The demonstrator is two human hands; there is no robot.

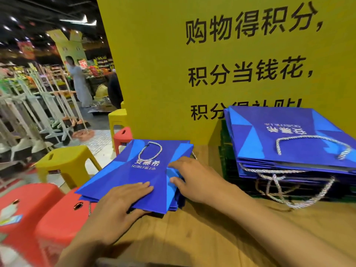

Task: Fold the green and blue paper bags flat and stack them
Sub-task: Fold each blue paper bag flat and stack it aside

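Yellow board (231,54) backs the table (192,232); stack (289,143) of flat blue bags at its right; one bag (134,170) flat at the left edge, pressed by both hands, fingers straight: left hand (119,201) near corner, right hand (194,178) mid-side.

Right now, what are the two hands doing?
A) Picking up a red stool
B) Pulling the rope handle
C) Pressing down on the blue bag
C: the left hand and the right hand both rest with straight fingers on the blue bag, which lies on the wooden table.
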